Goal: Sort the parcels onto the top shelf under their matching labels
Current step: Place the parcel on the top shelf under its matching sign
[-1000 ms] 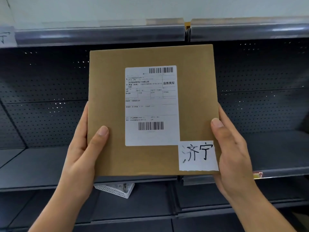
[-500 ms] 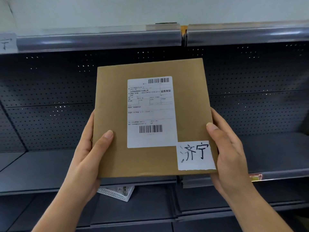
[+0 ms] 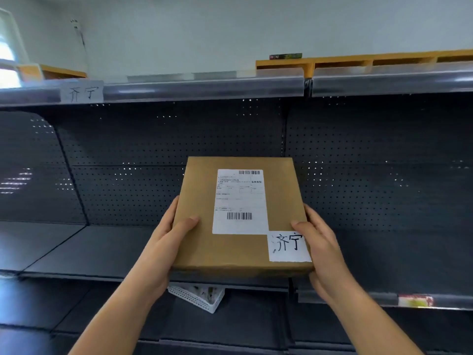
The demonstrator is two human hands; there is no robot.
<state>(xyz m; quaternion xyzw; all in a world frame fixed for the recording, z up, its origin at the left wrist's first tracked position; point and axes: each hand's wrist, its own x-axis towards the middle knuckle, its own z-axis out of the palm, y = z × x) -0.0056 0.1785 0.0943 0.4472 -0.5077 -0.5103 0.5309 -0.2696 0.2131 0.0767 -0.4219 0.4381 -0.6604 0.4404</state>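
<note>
A flat brown cardboard parcel is held in front of me, its face tilted up. It carries a white shipping label and a small white handwritten tag at its lower right corner. My left hand grips its left edge and my right hand grips its right edge. On the front rail of the top shelf, up to the left, hangs a paper shelf label with similar handwritten characters.
Dark perforated back panels and an empty grey middle shelf lie behind the parcel. A white mesh basket sits on the lower shelf under the parcel. Orange wooden boxes stand on the top shelf at the right.
My view has tilted upward, so the parcel now sits lower in view and farther from me. The top shelf rail and its handwritten label have come into sight.
</note>
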